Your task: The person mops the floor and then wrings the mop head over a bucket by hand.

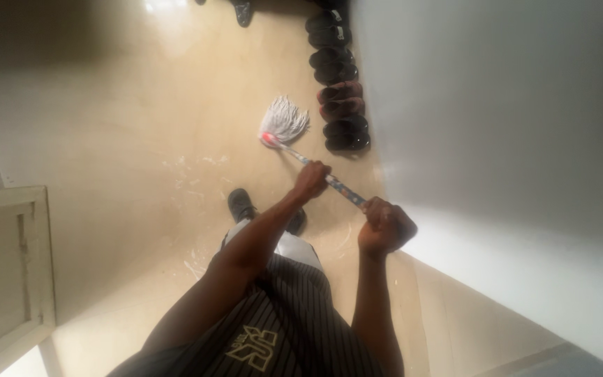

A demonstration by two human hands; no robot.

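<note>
- A glossy beige tiled floor (141,126) carries everything.
- The white string mop head (285,120) rests on it.
- A row of dark brown and black shoes (338,84) lines the grey wall.
- The person's black shoe (241,204) stands on it.

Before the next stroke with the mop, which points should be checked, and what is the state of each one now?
1. Left hand closed on the mop handle: ok.
2. Right hand closed higher on the handle: ok.
3. Mop head resting on the floor: ok.
4. Mop head apart from the row of shoes by the wall: close, no contact seen, ok.
5. Floor wet or dry: cannot tell.
6. Foot behind the mop head: ok.
</note>
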